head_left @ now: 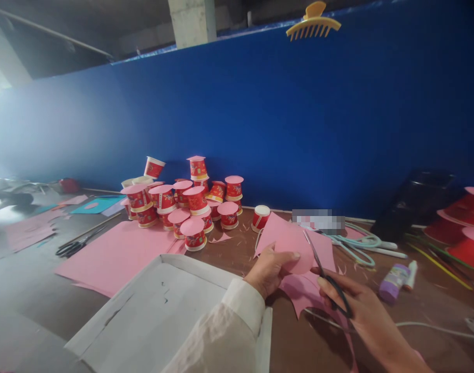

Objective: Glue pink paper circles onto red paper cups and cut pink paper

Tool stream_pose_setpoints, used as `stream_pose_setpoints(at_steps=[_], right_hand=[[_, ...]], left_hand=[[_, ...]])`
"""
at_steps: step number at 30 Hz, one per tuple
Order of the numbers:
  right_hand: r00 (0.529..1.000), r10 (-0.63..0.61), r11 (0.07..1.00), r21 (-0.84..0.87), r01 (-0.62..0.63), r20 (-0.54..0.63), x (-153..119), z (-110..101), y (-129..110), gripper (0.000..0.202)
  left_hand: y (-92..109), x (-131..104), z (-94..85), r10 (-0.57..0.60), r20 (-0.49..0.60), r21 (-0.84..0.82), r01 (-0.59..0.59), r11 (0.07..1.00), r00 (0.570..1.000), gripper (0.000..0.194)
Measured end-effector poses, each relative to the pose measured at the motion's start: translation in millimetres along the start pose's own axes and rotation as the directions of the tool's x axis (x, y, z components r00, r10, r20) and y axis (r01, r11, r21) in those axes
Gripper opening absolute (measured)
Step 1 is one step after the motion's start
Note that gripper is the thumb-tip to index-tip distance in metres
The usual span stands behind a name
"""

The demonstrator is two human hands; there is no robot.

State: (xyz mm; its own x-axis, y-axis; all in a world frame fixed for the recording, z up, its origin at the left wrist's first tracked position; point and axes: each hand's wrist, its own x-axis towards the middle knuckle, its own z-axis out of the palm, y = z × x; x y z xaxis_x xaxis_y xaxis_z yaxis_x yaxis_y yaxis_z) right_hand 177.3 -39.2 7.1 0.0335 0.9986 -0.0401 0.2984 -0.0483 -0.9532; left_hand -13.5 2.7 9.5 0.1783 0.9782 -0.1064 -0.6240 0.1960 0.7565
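My left hand pinches a piece of pink paper between thumb and fingers. The part nearest my thumb has a rounded, cut edge. In my right hand is a pair of scissors with black handles, my fingers in the loops. Its metal blades point up and away, lying against the paper's right part. Pink offcuts hang or lie below my hands. Just beyond the paper, a red paper cup stands upside down without a pink disc.
Several red cups topped with pink discs are stacked at the back. A white box lid lies front left, near pink sheets and other scissors. At right are a purple glue stick and cables. A blue partition stands behind.
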Motion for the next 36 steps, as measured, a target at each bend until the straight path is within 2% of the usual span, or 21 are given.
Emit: stream_pose_setpoints(at_steps=[8,16,25,36], right_hand=[[0.999,0.039,0.999,0.024,-0.039,0.026,2.5,-2.6,8.3,0.066],[0.997,0.060,0.997,0.039,-0.062,0.041,-2.4,0.1,1.8,0.070],[0.999,0.011,1.000,-0.003,-0.011,0.032,-2.9,-1.7,-3.5,0.061],[1.000,0.010,1.000,-0.029,-0.010,0.009,-0.8,-1.0,-1.5,0.063]], left_hand=[[0.9,-0.7,0.2,-0.014,-0.014,0.006,0.014,1.000,1.000,0.061],[1.5,-0.6,0.2,-0.008,-0.011,0.002,0.008,1.000,1.000,0.062],[2.0,-1.0,0.5,-0.015,-0.024,0.003,0.015,1.000,1.000,0.059],[0.6,0.4,-1.2,-0.019,-0.036,0.003,0.019,1.000,0.999,0.061]])
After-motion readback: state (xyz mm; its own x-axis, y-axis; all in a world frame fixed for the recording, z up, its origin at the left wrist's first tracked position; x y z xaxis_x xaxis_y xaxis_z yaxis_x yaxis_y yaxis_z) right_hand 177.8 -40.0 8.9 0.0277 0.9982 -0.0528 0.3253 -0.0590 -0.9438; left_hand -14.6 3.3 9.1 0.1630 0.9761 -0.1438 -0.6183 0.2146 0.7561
